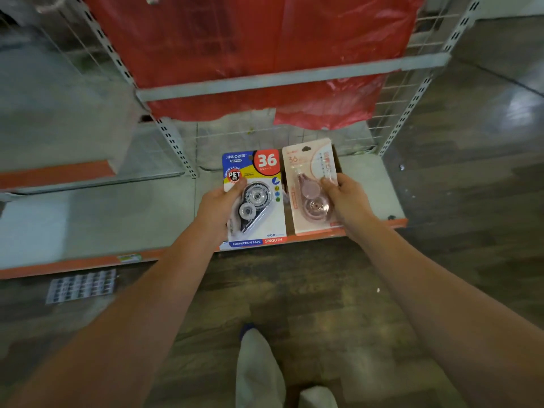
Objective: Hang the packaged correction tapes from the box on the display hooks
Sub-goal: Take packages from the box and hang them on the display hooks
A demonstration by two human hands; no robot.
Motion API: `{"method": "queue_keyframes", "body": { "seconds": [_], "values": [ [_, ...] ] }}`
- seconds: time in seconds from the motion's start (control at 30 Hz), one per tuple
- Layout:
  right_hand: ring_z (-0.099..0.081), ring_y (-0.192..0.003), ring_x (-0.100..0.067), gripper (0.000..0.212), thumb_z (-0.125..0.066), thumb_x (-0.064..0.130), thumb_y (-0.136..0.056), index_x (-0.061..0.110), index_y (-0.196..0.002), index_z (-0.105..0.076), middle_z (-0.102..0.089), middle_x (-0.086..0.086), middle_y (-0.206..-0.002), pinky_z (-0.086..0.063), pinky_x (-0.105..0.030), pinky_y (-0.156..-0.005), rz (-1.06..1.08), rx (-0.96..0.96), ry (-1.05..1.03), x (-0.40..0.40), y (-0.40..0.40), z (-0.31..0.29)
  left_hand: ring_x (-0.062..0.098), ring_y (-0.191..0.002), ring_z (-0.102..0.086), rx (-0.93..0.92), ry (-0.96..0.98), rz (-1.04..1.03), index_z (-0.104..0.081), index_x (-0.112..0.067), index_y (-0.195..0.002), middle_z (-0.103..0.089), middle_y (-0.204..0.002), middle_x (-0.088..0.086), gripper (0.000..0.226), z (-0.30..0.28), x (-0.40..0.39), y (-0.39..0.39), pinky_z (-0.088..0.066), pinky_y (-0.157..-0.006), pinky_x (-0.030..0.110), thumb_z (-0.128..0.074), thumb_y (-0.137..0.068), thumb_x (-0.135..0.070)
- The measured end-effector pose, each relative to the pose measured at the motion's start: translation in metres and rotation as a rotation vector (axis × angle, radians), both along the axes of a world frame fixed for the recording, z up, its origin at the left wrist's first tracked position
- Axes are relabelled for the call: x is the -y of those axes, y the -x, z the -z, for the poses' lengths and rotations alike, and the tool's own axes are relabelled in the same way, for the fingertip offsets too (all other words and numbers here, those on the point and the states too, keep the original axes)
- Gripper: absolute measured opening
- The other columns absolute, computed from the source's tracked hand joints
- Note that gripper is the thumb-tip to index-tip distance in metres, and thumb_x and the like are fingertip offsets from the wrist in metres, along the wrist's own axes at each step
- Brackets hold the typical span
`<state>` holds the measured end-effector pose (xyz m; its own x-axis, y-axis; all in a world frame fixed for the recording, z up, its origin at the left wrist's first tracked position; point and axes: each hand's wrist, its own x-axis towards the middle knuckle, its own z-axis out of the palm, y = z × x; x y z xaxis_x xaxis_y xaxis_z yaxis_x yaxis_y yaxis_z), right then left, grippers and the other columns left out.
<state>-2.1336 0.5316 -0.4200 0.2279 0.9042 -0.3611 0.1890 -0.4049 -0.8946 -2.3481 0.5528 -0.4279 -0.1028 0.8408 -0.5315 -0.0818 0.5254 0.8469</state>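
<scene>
Nearest the camera: a pale trouser leg (259,369) over dark wood-look floor (323,290), w/ both bare forearms reaching fwd. A printed sheet (81,286) lies on the floor at left, just below the shelf edge.

Mid-frame: the left hand (216,206) grips a blue-yellow-red correction tape pack (256,198) by its left edge, thumb curled over the card front, fingers behind & out of sight. The right hand (347,198) grips a pink correction tape pack (312,189) by its right edge, thumb pressed on the front. Both packs are held upright side by side, nearly touching, above the front lip of the bottom shelf (117,219). The pink pack's hang-hole at top is visible & free.

Behind the pink pack, a brown edge shows, prob. the box; can't tell for sure, contents hidden.

Farther back: wire grid back panel (229,134) btwn slotted uprights, a grey crossbar (294,75), & red plastic sheeting (250,39) draped over the upper section. No hooks can be made out in this blurred view.

Progress, judged from this: early or mid-cycle. Two packs are in hand, none seen hanging anywhere. Still left: raise each pack to a hook & thread the hole on, then fetch whatever remains in the box.
</scene>
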Motion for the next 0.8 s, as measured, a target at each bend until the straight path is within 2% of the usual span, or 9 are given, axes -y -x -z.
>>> {"method": "queue_keyframes", "body": {
  "seconds": [0.13, 0.2, 0.37, 0.43, 0.5, 0.57, 0.63, 0.7, 0.8],
  "values": [
    [-0.065, -0.092, -0.017, 0.018, -0.047, 0.025, -0.099, 0.016, -0.111, -0.057, -0.065, -0.003, -0.105, -0.054, -0.028, -0.073, 0.009, -0.013, -0.048, 0.024, -0.006, -0.058, 0.027, -0.086, -0.069, 0.011, -0.034, -0.028, -0.066, -0.015, -0.086, -0.071, -0.093, 0.011, 0.016, -0.059, 0.024, -0.002, -0.054, -0.086, 0.043, -0.065, -0.088, -0.030],
    [-0.065, -0.089, -0.018, 0.014, -0.048, 0.024, -0.098, 0.017, -0.106, -0.058, -0.067, -0.004, -0.102, -0.054, -0.031, -0.075, 0.016, 0.005, -0.078, 0.034, -0.011, -0.085, 0.026, -0.084, -0.068, 0.028, -0.069, -0.039, -0.065, -0.013, -0.088, -0.071, -0.095, 0.012, 0.014, -0.092, 0.033, -0.005, -0.055, -0.083, 0.041, -0.065, -0.088, -0.027],
    [-0.067, -0.089, -0.020, 0.015, -0.049, 0.023, -0.098, 0.017, -0.108, -0.059, -0.069, -0.005, -0.100, -0.056, -0.037, -0.078, 0.019, -0.041, -0.131, 0.056, -0.019, -0.149, 0.033, -0.091, -0.068, 0.081, -0.132, -0.025, -0.066, -0.006, -0.099, -0.071, -0.102, 0.017, 0.025, -0.164, 0.051, -0.006, -0.053, -0.087, 0.047, -0.065, -0.088, -0.029],
    [-0.068, -0.089, -0.021, 0.014, -0.050, 0.024, -0.097, 0.018, -0.104, -0.061, -0.070, -0.005, -0.099, -0.056, -0.040, -0.079, 0.001, -0.036, -0.153, 0.063, -0.019, -0.173, 0.029, -0.084, -0.070, 0.082, -0.177, -0.035, -0.066, -0.005, -0.098, -0.071, -0.099, 0.017, 0.025, -0.190, 0.054, -0.005, -0.056, -0.080, 0.041, -0.064, -0.088, -0.027],
    [-0.068, -0.089, -0.023, 0.015, -0.051, 0.024, -0.096, 0.018, -0.102, -0.063, -0.071, -0.006, -0.099, -0.056, -0.045, -0.082, -0.007, -0.019, -0.194, 0.066, -0.021, -0.195, 0.018, -0.066, -0.070, 0.074, -0.236, -0.039, -0.066, -0.006, -0.089, -0.072, -0.085, 0.011, 0.016, -0.216, 0.057, -0.005, -0.057, -0.064, 0.029, -0.063, -0.089, -0.022],
    [-0.068, -0.086, -0.022, 0.015, -0.051, 0.022, -0.097, 0.014, -0.103, -0.063, -0.071, -0.007, -0.098, -0.056, -0.041, -0.079, -0.010, -0.018, -0.237, 0.066, -0.021, -0.219, 0.014, -0.058, -0.069, 0.082, -0.272, -0.032, -0.065, -0.007, -0.086, -0.073, -0.073, 0.005, 0.014, -0.240, 0.060, -0.006, -0.056, -0.055, 0.025, -0.061, -0.091, -0.018],
    [-0.066, -0.080, -0.016, 0.012, -0.049, 0.020, -0.098, 0.014, -0.101, -0.059, -0.069, -0.004, -0.094, -0.055, -0.027, -0.065, -0.025, -0.016, -0.271, 0.065, -0.019, -0.244, 0.017, -0.065, -0.070, 0.083, -0.305, -0.027, -0.067, -0.008, -0.087, -0.074, -0.074, 0.004, 0.014, -0.264, 0.063, -0.004, -0.057, -0.064, 0.031, -0.061, -0.090, -0.020],
    [-0.063, -0.075, -0.009, 0.008, -0.048, 0.019, -0.098, 0.017, -0.099, -0.056, -0.065, 0.003, -0.087, -0.048, -0.015, -0.054, -0.032, -0.032, -0.298, 0.063, -0.017, -0.266, 0.025, -0.079, -0.070, 0.073, -0.337, -0.032, -0.069, -0.010, -0.089, -0.075, -0.084, 0.008, 0.016, -0.285, 0.063, 0.001, -0.055, -0.082, 0.043, -0.065, -0.088, -0.026],
    [-0.066, -0.083, -0.015, 0.008, -0.049, 0.022, -0.098, 0.019, -0.098, -0.056, -0.067, -0.001, -0.094, -0.054, -0.024, -0.065, -0.041, -0.028, -0.358, 0.059, -0.011, -0.295, 0.031, -0.089, -0.069, 0.067, -0.380, -0.054, -0.069, -0.009, -0.093, -0.074, -0.094, 0.013, 0.018, -0.316, 0.064, 0.008, -0.050, -0.092, 0.051, -0.067, -0.086, -0.026]
  ]
}}
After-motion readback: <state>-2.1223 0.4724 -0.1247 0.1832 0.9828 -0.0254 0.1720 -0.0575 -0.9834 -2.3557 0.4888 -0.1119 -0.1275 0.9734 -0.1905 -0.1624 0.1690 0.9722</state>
